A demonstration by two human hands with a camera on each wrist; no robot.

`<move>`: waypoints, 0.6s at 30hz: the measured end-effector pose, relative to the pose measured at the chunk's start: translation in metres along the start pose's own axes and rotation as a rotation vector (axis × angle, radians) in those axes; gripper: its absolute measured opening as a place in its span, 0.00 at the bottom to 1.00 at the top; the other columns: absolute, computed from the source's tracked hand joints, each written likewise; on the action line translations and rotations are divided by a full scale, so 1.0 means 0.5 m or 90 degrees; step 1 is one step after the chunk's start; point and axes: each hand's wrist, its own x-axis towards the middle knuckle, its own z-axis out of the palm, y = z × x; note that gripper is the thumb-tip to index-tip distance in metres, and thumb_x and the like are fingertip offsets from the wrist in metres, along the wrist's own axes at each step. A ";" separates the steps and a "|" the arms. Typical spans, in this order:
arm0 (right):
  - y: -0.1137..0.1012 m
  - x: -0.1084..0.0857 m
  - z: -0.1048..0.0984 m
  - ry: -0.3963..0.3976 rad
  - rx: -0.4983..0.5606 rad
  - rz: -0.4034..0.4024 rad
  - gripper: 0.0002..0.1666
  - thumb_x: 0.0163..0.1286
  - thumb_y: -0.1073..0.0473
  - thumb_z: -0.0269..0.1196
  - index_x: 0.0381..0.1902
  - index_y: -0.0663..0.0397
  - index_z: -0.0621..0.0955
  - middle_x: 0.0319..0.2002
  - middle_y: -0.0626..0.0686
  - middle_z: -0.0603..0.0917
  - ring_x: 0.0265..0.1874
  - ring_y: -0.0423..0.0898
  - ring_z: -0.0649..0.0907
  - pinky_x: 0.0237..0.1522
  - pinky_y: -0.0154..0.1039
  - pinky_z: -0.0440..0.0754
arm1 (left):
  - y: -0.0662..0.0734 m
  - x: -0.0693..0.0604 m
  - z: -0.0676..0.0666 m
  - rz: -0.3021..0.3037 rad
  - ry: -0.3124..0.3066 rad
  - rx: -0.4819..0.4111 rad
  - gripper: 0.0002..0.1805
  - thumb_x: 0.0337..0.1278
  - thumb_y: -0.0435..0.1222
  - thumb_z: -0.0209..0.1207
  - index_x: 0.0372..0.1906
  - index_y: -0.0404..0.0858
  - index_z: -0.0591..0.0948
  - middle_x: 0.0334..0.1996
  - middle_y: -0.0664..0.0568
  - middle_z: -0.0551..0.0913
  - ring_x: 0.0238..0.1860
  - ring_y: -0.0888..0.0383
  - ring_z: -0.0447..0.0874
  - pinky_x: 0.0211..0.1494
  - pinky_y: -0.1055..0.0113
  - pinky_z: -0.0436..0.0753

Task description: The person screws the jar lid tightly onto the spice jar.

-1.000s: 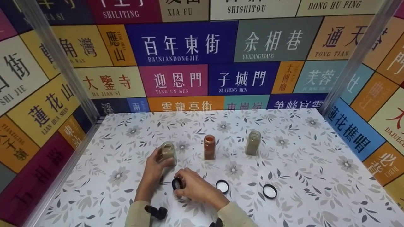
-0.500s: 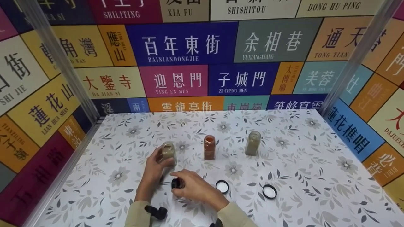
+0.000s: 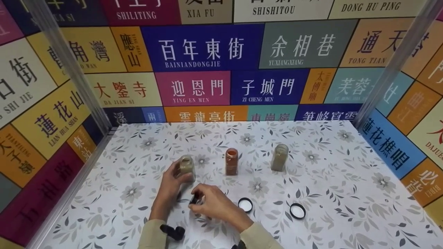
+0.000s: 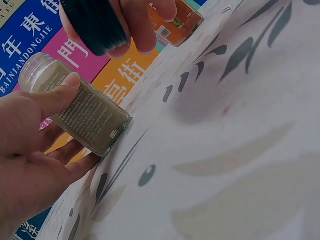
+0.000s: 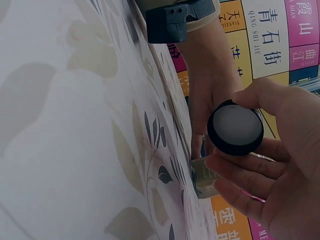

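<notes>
While the left grip (image 3: 172, 180) steadies the held jar (image 3: 187, 167), the right grip (image 3: 211, 200) re-angles the held cap (image 5: 236, 126)

Delta over the last second: cap angle, little else. A second ago its ring face showed in the head view; half a second ago it was side-on; now it's canted, close to edge-on. Right grip has hardly travelled. Whole head view slid slightly, so that's the camera, not the things.

Right grip: narrowed to the cap, pinching its rim between thumb and fingers, nothing else in it. Right wrist view has the pale inner face toward that camera. Cap looks clear of the table (image 3: 332, 166) and apart from the jar.

Left grip: curled to the jar's width, thumb across one face, fingers round the other side. Same hold as before. Held jar is leftmost of the row, greenish-tan contents, mouth uncapped, looks upright on the table.

No change: middle jar (image 3: 231, 165), orange-red, and right jar (image 3: 279, 161), greenish, both upright and uncapped. Middle cap (image 3: 245, 205) and right cap (image 3: 297, 211) lie pale side up, nearer the person.

My read: reorienting only. Jar is secure, cap hasn't met it, so no jar's state has changed. Can't confirm how the cap lines up with the mouth.
</notes>
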 end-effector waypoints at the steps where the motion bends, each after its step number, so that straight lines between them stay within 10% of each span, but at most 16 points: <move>1: 0.000 0.000 0.000 0.003 0.000 -0.002 0.21 0.59 0.50 0.73 0.48 0.50 0.82 0.39 0.43 0.86 0.36 0.34 0.82 0.42 0.29 0.81 | 0.000 0.000 0.001 0.003 -0.003 -0.001 0.40 0.55 0.29 0.68 0.74 0.42 0.68 0.69 0.38 0.74 0.68 0.41 0.74 0.69 0.54 0.77; 18: -0.009 0.008 -0.010 0.095 -0.026 -0.075 0.14 0.58 0.52 0.74 0.37 0.47 0.80 0.39 0.45 0.86 0.39 0.40 0.83 0.42 0.30 0.80 | 0.003 0.002 0.005 0.017 -0.002 0.015 0.37 0.57 0.27 0.65 0.73 0.39 0.68 0.70 0.37 0.72 0.69 0.40 0.74 0.71 0.52 0.73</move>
